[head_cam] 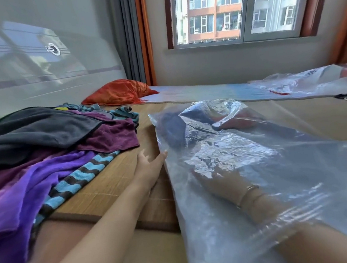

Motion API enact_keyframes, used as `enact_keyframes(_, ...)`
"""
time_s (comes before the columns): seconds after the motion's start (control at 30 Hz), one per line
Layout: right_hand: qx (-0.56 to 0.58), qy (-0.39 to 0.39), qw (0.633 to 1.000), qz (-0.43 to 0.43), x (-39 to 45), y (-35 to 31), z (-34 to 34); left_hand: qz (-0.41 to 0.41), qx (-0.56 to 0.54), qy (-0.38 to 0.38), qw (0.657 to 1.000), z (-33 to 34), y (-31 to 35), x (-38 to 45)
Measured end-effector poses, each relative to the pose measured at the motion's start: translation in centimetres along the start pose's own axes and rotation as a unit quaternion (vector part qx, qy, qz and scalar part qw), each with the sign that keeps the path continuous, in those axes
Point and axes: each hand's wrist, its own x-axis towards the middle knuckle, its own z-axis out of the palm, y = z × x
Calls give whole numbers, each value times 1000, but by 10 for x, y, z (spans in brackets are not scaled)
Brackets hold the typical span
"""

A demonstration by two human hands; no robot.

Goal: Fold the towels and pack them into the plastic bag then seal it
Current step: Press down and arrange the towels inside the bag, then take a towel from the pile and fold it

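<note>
Towels lie in a loose, unfolded heap on the left of the bed: grey on top, then maroon, purple and a blue-and-brown striped one. Right of them, just beside the heap's edge, the clear plastic bag stretches along the bamboo mat toward the window, with dark folded cloth dimly visible at its far end. A second bag lies farther off on the right, and an orange cushion sits by the wall.

Packing looks to be the step in hand, with most towels not yet folded. The right hand is inside the bag, arm in past the wrist, a bracelet showing through the film; whether its fingers grip anything I cannot tell. The left hand rests on the mat with fingers straight and relaxed, tips touching the bag's edge.

Next, probably, the right arm must come out without dragging the packed cloth, and another towel be picked from the heap.
</note>
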Motion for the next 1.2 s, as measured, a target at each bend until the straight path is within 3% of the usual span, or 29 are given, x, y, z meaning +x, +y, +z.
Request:
enact_keyframes(0.03,83,-113,990,-8,-13,-3,-25,5,-3,-2,1000,-3,2,-11)
enact_keyframes(0.1,98,-168,981,7,-25,-7,-20,13,-13,-8,1000,-7,-2,-31)
enact_keyframes(0.17,163,-255,949,88,-54,-5,-25,12,-19,-16,1000,-7,-7,-58)
enact_keyframes(0.23,200,-271,937,90,-81,2,-42,17,-17,-22,999,-6,-10,-83)
enact_keyframes(0.33,177,-173,969,10,-130,-3,-79,35,-19,-38,998,-4,-17,-123)
enact_keyframes(0.43,184,-205,960,44,-178,-8,-97,52,-26,-38,998,-4,-20,-158)
enact_keyframes(0.57,140,-157,977,42,-214,-29,-120,77,-31,-30,996,-17,-23,-194)
enact_keyframes(0.67,101,-46,993,43,-226,-42,-121,99,-21,-13,995,-33,-22,-205)
enact_keyframes(0.87,123,79,989,9,-195,-79,-140,103,-31,33,994,-85,-4,-196)
enact_keyframes(1.07,200,72,976,-41,-106,-138,-140,160,25,172,972,-144,2,-178)
enact_keyframes(1.2,310,15,949,-53,-42,-180,-124,170,63,234,955,-187,-6,-161)
